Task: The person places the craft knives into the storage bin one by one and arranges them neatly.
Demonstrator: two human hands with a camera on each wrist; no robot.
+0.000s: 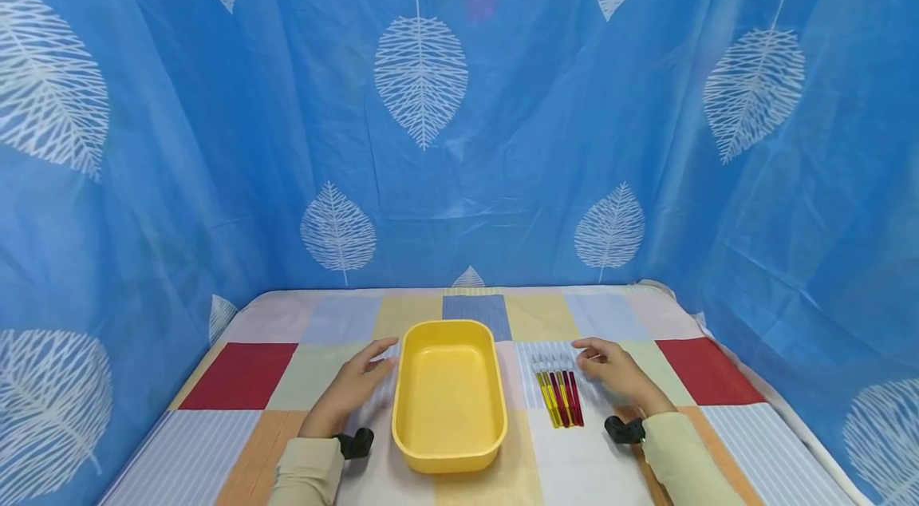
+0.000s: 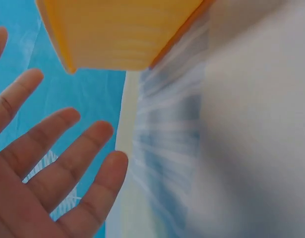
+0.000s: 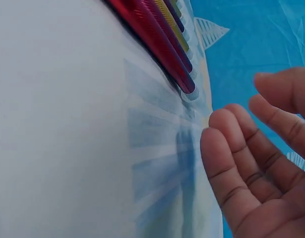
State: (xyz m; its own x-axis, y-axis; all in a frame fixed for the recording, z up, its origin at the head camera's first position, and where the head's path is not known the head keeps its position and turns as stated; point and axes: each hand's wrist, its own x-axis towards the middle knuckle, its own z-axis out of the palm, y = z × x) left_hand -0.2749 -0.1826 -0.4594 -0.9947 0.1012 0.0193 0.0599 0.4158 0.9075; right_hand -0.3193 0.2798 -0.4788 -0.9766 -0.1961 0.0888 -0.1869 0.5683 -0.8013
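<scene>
A yellow rectangular plastic basin [image 1: 450, 394] sits on the patchwork cloth between the hands. To its left my left hand [image 1: 359, 380] hovers with fingers spread, holding nothing; in the left wrist view the basin's side [image 2: 127, 37] rises beyond the fingertips. Right of the basin, several slim red and yellow sticks [image 1: 560, 398] lie side by side, their pale, clear-looking ends pointing away. My right hand [image 1: 616, 370] is just right of those ends, fingers loosely bent and holding nothing. The right wrist view shows the nearest stick [image 3: 157, 44] as shiny red, apart from the fingers.
The table is covered by a patchwork cloth [image 1: 237, 374] of red, blue, orange and striped squares. Blue curtains [image 1: 502, 131] with white leaf prints surround it at the back and both sides. A black wrist camera [image 1: 625, 430] is strapped on each wrist.
</scene>
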